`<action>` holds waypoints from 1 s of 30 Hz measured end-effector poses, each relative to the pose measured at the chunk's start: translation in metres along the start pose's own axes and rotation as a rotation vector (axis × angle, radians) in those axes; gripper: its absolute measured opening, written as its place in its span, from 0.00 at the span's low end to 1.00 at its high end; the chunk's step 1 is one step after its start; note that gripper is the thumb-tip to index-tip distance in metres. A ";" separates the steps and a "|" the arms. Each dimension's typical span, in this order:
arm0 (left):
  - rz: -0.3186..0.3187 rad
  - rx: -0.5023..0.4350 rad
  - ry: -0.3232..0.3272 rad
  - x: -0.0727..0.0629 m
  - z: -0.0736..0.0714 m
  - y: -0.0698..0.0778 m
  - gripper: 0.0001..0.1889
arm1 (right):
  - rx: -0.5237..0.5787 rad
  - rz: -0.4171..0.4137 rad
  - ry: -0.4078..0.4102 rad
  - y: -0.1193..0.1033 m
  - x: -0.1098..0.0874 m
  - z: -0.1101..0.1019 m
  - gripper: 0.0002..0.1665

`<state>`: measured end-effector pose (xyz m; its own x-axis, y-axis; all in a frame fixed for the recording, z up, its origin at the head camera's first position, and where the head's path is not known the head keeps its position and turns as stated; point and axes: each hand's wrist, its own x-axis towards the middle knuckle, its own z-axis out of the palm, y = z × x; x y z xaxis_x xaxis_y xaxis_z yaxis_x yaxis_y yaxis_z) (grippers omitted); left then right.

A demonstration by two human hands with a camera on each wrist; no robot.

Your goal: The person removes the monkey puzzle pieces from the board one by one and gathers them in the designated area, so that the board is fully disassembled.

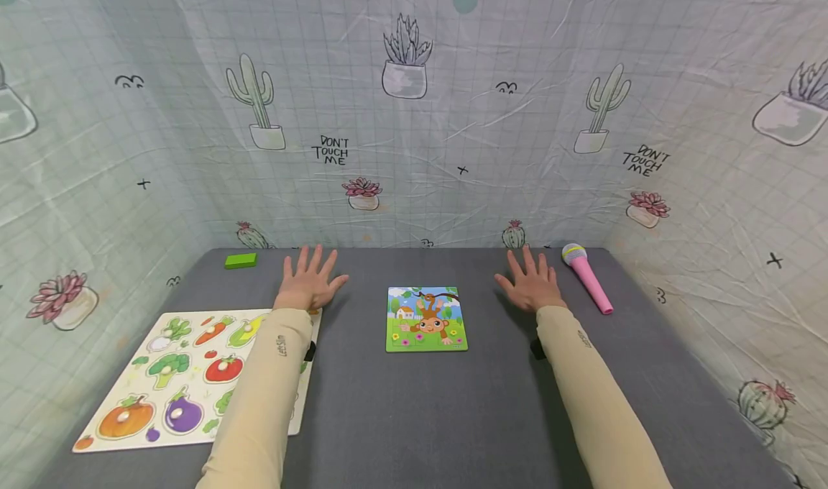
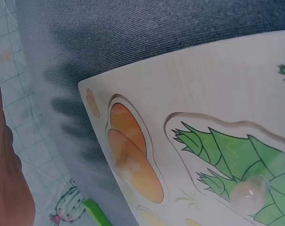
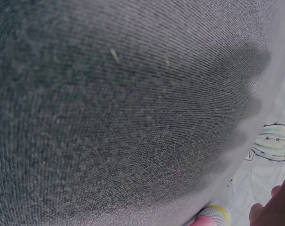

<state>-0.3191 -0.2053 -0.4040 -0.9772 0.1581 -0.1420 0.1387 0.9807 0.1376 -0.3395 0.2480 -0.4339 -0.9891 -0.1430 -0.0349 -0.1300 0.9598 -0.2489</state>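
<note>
Both hands are held out palm down with fingers spread, and neither grips anything. The left hand [image 1: 307, 284] is just past the far right corner of a wooden vegetable puzzle board [image 1: 197, 377]; its forearm crosses over the board. In the left wrist view, part of that hand [image 2: 8, 165] shows at the left edge, beside the board's knobbed pieces. The right hand [image 1: 532, 284] is nearest a pink toy microphone [image 1: 590, 280], which lies to its right. Between the hands lies a square monkey picture puzzle [image 1: 427, 319]. Finger shadows fall on the grey cloth in both wrist views.
A small green block [image 1: 241, 261] lies near the far left corner of the grey table [image 1: 420, 417]. A printed cactus curtain [image 1: 414, 136] stands behind the table and along both sides. Part of the vegetable board is hidden under the left sleeve [image 1: 259, 395].
</note>
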 end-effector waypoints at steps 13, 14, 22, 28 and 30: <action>0.301 -0.382 0.050 0.012 0.031 0.050 0.30 | 0.290 -0.080 -0.104 -0.067 0.007 -0.003 0.34; 0.311 -0.417 0.053 0.011 0.036 0.055 0.28 | 0.324 -0.095 -0.110 -0.075 0.007 -0.002 0.32; 0.183 -0.613 0.117 0.009 0.062 0.078 0.17 | 0.604 -0.106 -0.171 -0.127 0.011 0.008 0.25; 0.167 -0.630 0.168 0.005 0.067 0.083 0.14 | 0.725 -0.082 -0.194 -0.140 0.018 0.023 0.22; 0.166 -0.642 0.177 0.003 0.068 0.084 0.13 | 0.756 -0.072 -0.200 -0.142 0.019 0.027 0.21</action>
<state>-0.2995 -0.1149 -0.4593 -0.9704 0.2257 0.0863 0.2196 0.6742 0.7052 -0.3380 0.1019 -0.4256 -0.9394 -0.3085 -0.1494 -0.0402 0.5320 -0.8458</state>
